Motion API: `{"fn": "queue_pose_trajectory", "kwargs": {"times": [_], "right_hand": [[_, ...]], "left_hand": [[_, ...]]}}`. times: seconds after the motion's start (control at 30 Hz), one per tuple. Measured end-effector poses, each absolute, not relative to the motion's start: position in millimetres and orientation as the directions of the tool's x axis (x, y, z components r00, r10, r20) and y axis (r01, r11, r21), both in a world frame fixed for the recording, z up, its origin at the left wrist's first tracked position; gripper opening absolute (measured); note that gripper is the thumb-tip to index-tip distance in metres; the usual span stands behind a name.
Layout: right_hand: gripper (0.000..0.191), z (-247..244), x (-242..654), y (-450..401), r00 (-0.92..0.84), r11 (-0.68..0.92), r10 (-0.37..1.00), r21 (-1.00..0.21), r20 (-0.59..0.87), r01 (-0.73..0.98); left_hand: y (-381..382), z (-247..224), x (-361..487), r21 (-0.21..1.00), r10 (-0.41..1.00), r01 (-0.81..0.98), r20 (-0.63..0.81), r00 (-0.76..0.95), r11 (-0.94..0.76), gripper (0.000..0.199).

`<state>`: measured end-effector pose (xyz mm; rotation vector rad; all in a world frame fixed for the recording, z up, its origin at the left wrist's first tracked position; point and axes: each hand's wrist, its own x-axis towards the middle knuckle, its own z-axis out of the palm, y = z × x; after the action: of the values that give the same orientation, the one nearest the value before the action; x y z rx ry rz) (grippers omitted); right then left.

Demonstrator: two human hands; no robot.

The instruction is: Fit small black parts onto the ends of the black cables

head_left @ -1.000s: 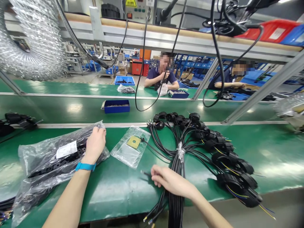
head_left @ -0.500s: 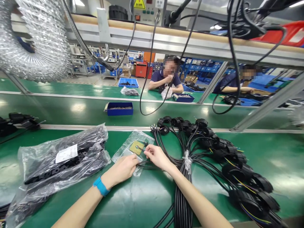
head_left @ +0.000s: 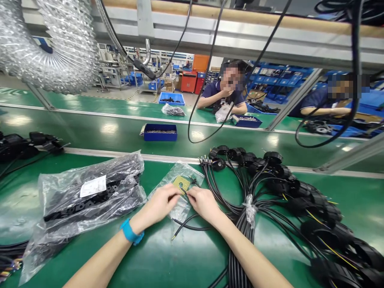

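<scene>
My right hand point(head_left: 204, 205) pinches a thin dark piece point(head_left: 183, 190), too small to identify; its tip lies over a yellow square pad point(head_left: 179, 181). My left hand point(head_left: 162, 203), with a blue band on its wrist, has thumb and forefinger closed at the pad's near edge, beside that tip; whatever they grip is hidden. Under the pad lies a clear plastic bag point(head_left: 168, 176). A small black part point(head_left: 194, 181) rests right of the pad. Below my hands, two loose black cable ends point(head_left: 181, 226) lie on the green bench.
A tied bundle of black cables point(head_left: 240, 244) with round black housings point(head_left: 315, 224) fills the right side. A plastic bag of black parts point(head_left: 93, 200) lies left. Behind stands a blue box of small metal pieces point(head_left: 160, 133). Cables point(head_left: 207, 80) hang ahead; two people sit opposite.
My left hand has left the black cable and moved up to the yellow pad, fingertips now close to my right hand's. The cable ends lie loose. The whole view has shifted.
</scene>
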<state>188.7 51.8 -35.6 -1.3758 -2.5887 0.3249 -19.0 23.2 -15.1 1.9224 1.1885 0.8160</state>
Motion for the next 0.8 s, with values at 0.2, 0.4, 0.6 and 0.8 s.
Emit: {"fn": "queue_pose_trajectory", "kwargs": {"times": [0.2,0.4,0.6,0.8], "right_hand": [[0.021,-36,194,51,-0.328,0.326,0.938,-0.603,0.112,0.728],[0.026,-38,195,46,-0.359,0.314,0.925,-0.778,0.123,0.544],[0.025,-35,195,44,-0.394,0.326,0.911,-0.797,0.122,0.509],[0.025,-35,194,44,-0.390,0.317,0.914,-0.791,0.109,0.524]], "left_hand": [[42,-39,-22,0.986,0.982,-0.026,-0.162,0.100,0.165,0.039],[42,-47,-11,0.848,0.950,-0.435,-0.238,0.201,0.304,0.044],[39,-48,-9,0.857,0.943,-0.420,-0.196,0.268,0.297,0.050],[38,-43,-10,0.868,0.946,-0.409,-0.176,0.274,0.280,0.049]]}}
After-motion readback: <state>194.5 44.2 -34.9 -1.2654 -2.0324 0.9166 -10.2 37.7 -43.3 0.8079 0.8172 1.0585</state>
